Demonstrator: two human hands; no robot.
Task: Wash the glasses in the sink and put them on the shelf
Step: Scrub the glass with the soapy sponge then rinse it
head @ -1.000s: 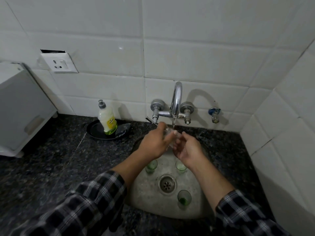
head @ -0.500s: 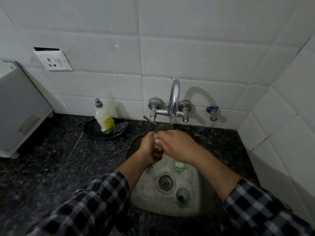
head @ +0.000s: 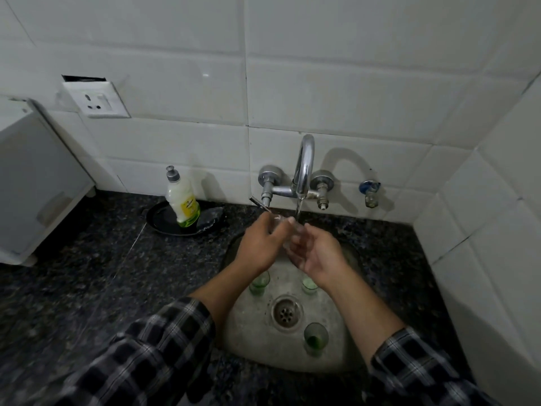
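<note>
My left hand (head: pixel 259 244) grips a small clear glass (head: pixel 285 230) under the running tap (head: pixel 303 168), over the steel sink (head: pixel 254 341). My right hand (head: pixel 317 252) is beside it, fingers spread and touching the glass's right side. Water falls from the spout onto the glass. Three small green-tinted glasses stand upright in the basin: one (head: pixel 259 284) below my left wrist, one (head: pixel 308 285) partly hidden by my right wrist, one (head: pixel 315 336) near the drain (head: pixel 285 313).
A dish soap bottle (head: pixel 182 200) stands on a black plate (head: pixel 159 221) with a dark scrubber (head: pixel 210 216), left of the tap. A white appliance (head: pixel 32 191) sits at the far left on the dark granite counter (head: pixel 117 273). Tiled walls close the back and right.
My right hand, which lay over the glass and my left hand half a second ago, has drawn back to the right and opened. The glass stays under the water.
</note>
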